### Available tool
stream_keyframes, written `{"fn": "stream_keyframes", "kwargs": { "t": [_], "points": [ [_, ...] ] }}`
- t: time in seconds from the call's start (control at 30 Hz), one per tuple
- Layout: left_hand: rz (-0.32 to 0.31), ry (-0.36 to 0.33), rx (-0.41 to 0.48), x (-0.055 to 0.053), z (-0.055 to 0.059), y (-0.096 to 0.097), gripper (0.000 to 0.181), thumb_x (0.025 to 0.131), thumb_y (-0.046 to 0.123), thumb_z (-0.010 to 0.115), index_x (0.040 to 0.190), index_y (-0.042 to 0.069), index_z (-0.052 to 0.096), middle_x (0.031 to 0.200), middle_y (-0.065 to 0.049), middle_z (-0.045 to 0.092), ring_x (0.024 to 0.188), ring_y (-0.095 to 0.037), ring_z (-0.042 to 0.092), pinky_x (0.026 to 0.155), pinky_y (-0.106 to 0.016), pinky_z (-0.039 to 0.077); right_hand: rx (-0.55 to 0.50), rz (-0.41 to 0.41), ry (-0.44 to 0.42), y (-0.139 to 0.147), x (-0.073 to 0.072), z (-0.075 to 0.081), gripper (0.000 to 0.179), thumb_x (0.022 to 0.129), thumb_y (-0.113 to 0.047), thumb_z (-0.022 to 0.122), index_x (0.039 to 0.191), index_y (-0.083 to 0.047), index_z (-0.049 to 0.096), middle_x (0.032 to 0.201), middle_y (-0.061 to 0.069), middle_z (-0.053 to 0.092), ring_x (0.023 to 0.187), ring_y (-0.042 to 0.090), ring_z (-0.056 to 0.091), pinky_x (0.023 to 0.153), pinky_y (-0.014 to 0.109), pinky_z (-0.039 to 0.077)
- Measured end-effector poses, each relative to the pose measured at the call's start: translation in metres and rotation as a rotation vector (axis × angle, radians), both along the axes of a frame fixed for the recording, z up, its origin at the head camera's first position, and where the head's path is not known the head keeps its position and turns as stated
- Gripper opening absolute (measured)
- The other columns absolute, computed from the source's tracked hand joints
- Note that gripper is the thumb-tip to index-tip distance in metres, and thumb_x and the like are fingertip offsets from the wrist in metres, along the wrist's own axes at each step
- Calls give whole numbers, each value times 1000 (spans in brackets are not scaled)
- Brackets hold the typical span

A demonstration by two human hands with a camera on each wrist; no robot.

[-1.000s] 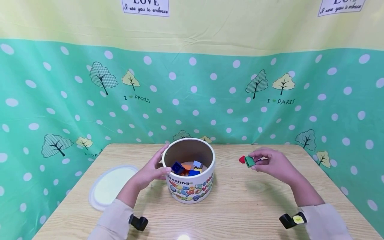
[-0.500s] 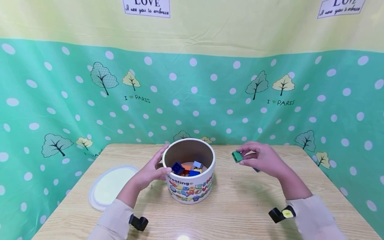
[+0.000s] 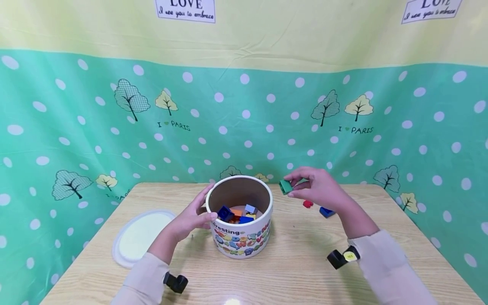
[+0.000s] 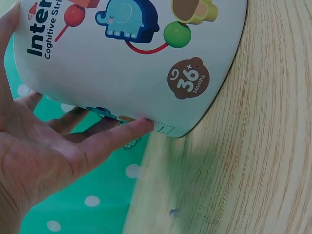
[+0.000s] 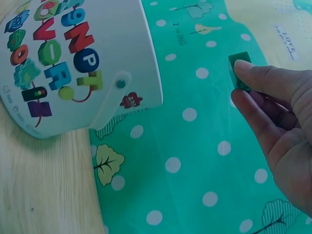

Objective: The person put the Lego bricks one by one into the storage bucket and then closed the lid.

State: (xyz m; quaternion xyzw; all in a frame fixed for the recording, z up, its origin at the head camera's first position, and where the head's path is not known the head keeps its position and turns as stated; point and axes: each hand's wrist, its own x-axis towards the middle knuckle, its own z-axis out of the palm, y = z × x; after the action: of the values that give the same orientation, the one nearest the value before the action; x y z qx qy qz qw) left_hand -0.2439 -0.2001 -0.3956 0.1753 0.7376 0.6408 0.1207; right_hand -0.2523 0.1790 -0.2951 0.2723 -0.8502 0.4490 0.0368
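right hand (image 3: pixel 314 186) pinching a green block (image 3: pixel 286 187), up above the worktop (image 3: pixel 289 271)! left hand (image 3: pixel 190 218) spread against the bucket (image 3: pixel 240 243), standing between both hands, loose blocks (image 3: pixel 247 220) inside; and below the right hand i see a red piece (image 3: pixel 308 204) and a blue block (image 3: pixel 326 212).

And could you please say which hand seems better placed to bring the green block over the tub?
Probably the right hand: it pinches the green block, raised right of the white tub. The left hand is against the tub's opposite side, holding no block.
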Motion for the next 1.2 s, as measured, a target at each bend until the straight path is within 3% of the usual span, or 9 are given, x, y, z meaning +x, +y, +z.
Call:
{"fn": "stream_keyframes", "kwargs": {
  "t": [0.37, 0.6, 0.87, 1.0, 1.2],
  "points": [
    [0, -4, 1, 0, 0, -1, 92, 88, 32, 71, 157, 35, 10, 158, -15, 19, 135, -48, 32, 83, -50, 52, 37, 32, 90, -30, -17, 14, 35, 77, -7, 83, 110, -8, 72, 100, 3, 66, 90, 20, 65, 76, 26, 57],
    [1, -9, -2, 0, 0, 0, 95, 87, 33, 72, 157, 33, 8, 158, -16, 19, 135, -49, 32, 83, -51, 52, 59, 80, 54, -51, -31, 18, 34, 79, -8, 82, 111, -4, 71, 98, 6, 67, 91, 25, 65, 78, 30, 57],
    [-11, -2, 8, -2, -1, -1, 91, 90, 28, 69, 157, 33, 8, 159, -16, 18, 135, -50, 31, 84, -53, 52, 197, 112, 31, -80, -48, 27, 30, 80, -13, 80, 109, -6, 72, 95, 2, 68, 88, 18, 65, 76, 29, 56],
    [-8, -1, 4, -2, -1, -1, 89, 90, 27, 68, 157, 34, 9, 158, -16, 18, 136, -50, 31, 84, -53, 52, 229, 99, 6, -91, -55, 30, 28, 85, -14, 77, 110, -6, 70, 98, 3, 68, 91, 18, 65, 76, 29, 56],
    [-4, -8, -1, 0, -1, -1, 90, 89, 31, 69, 157, 35, 10, 159, -15, 18, 136, -49, 31, 85, -53, 52, 189, 49, -32, -92, -58, 29, 29, 88, -11, 72, 116, -4, 66, 107, 8, 65, 98, 22, 63, 80, 32, 56]
  ]
}}
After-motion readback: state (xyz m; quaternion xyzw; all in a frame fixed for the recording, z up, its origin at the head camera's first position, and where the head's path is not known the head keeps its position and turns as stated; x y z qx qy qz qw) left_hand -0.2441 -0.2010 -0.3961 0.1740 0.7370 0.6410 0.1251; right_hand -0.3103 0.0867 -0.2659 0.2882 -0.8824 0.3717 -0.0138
